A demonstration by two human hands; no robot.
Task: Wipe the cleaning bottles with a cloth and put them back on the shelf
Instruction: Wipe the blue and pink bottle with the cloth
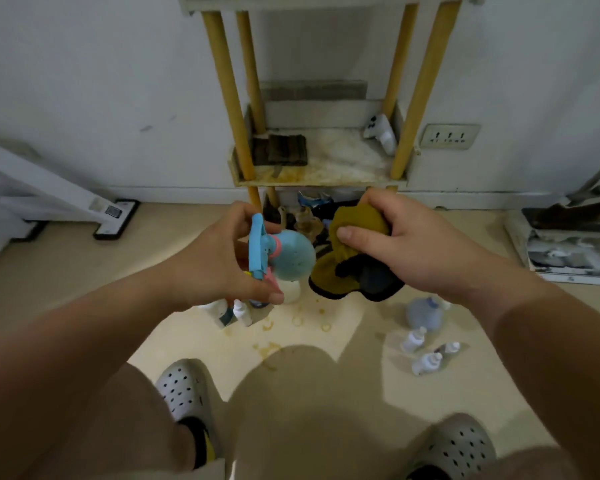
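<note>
Yellow wooden posts carried the white shelf (321,180) against the wall, its lower board stained brown and standing above the pale floor (343,375). In front of it the person's two hands were raised side by side, near each other but apart. The left hand (219,261) gripped a spray bottle (293,254) by its head: the fingers curled over the top of the trigger piece and the thumb closed under it, so the head sat pinched inside the hand while the round body stuck out clear of the fingers. The right hand (409,247) clutched a bunched cloth (343,271), fingers curled round the wad and the thumb pressed flat on its front; the cloth was mustard with a dark part hanging below, and its edge lay just beside the bottle's body, whether touching I could not tell. The bottle was light blue, with a bulbous, dotted body, a pink collar and a blue trigger head. It was held on its side, long axis running roughly left to right, base toward the cloth and head toward the left palm. On the shelf board lay a folded dark pad (279,150) at the left and a white spray bottle (383,135) leaning in the right rear corner. A grey-blue bottle (425,315) and three small white bottles (426,363) were on the floor to the right, more bottles (238,311) under the left hand
</note>
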